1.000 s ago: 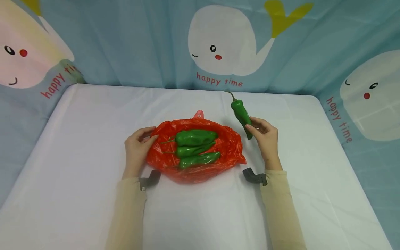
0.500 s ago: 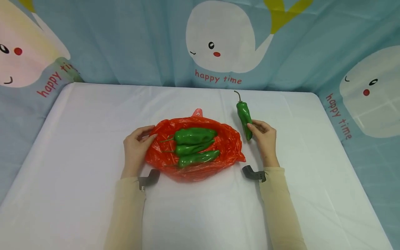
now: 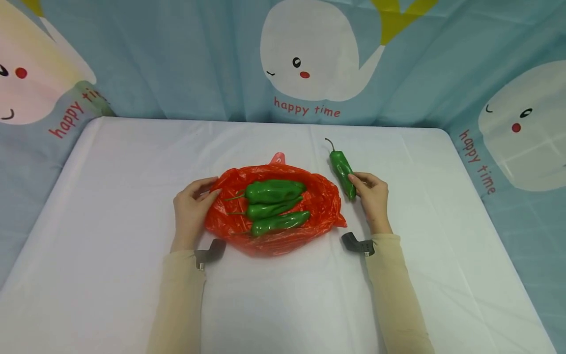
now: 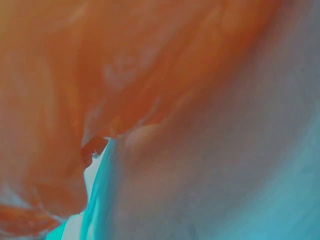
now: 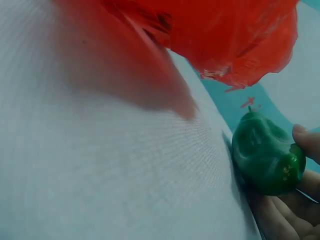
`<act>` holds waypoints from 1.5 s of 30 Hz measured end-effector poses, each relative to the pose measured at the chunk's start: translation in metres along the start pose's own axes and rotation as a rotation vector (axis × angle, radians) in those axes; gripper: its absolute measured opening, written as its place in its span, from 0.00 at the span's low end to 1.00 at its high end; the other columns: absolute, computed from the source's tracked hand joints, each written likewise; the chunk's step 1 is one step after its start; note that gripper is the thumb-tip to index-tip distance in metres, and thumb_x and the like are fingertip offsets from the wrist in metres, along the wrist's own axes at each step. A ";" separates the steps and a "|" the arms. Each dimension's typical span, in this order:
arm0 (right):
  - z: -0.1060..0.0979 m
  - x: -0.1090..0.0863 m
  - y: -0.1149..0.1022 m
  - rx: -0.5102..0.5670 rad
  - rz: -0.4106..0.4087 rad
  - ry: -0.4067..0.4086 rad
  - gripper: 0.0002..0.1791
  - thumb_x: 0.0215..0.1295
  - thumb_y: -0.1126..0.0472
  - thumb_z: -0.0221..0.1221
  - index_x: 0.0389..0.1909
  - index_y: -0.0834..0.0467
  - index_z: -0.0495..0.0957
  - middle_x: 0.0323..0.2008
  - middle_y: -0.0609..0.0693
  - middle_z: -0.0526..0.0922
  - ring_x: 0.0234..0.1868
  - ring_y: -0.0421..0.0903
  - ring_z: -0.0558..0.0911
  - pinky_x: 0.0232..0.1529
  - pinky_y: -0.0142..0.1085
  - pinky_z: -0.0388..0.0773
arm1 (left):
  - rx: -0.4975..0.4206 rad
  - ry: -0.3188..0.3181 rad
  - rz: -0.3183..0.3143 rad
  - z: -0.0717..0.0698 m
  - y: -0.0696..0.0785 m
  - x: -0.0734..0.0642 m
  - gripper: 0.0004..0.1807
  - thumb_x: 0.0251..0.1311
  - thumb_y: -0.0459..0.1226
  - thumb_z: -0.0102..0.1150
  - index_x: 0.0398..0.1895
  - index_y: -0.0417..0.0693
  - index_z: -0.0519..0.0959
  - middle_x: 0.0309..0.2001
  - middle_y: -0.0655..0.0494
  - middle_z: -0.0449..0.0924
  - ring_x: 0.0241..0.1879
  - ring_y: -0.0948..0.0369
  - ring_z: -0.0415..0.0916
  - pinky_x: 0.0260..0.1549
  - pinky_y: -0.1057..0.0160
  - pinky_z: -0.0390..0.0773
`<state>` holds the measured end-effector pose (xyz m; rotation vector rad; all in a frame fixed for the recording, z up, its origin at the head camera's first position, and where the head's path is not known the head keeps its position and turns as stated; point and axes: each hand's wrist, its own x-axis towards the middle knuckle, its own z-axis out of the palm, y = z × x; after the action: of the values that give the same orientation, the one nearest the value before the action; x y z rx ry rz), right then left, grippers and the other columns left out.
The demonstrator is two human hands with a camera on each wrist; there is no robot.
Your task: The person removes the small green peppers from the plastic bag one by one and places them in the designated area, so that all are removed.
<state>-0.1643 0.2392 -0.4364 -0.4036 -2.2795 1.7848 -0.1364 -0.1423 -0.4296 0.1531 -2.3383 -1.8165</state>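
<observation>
In the head view a red plastic bag lies with its mouth spread, and 3 green peppers rest side by side in it, stems to the left. My left hand pinches the bag's left rim between thumb and fingers. Orange-tinted film of the bag fills much of the left wrist view. Right of the bag, my right hand holds another green pepper by its lower end, stem pointing away. Seen from the right wrist, this pepper sits low by the white cloth, between thumb and fingers.
A white cloth covers the table. Behind and at both sides hangs a blue curtain with whale prints. Dark wrist-camera mounts jut inward from both sleeves.
My right hand has brought its pepper down toward the cloth; the stem tip swung right, then back left and nearer. The left hand and bag keep their place while the head view shifts slightly.
</observation>
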 end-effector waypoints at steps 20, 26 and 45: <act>-0.013 0.004 0.004 0.033 -0.019 -0.065 0.20 0.59 0.65 0.64 0.51 0.70 0.77 0.39 0.48 0.82 0.35 0.37 0.82 0.39 0.27 0.80 | 0.019 -0.004 -0.003 0.001 0.001 0.000 0.17 0.57 0.31 0.63 0.52 0.40 0.80 0.48 0.46 0.80 0.46 0.55 0.80 0.46 0.72 0.77; -0.011 0.005 0.005 0.035 -0.040 -0.062 0.19 0.61 0.67 0.62 0.51 0.71 0.76 0.45 0.59 0.81 0.38 0.36 0.81 0.41 0.26 0.80 | 0.026 0.005 -0.012 0.002 0.000 0.001 0.17 0.57 0.31 0.63 0.51 0.39 0.80 0.48 0.46 0.80 0.45 0.58 0.80 0.45 0.73 0.77; -0.011 0.003 0.003 -0.057 -0.010 -0.028 0.19 0.58 0.63 0.65 0.50 0.66 0.78 0.40 0.48 0.82 0.38 0.36 0.80 0.36 0.25 0.74 | 0.020 -0.011 -0.014 0.000 0.001 0.001 0.18 0.57 0.32 0.63 0.52 0.40 0.80 0.49 0.47 0.80 0.47 0.55 0.80 0.46 0.72 0.77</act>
<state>-0.1633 0.2512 -0.4366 -0.3785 -2.3523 1.7348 -0.1375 -0.1419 -0.4287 0.1634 -2.3686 -1.8057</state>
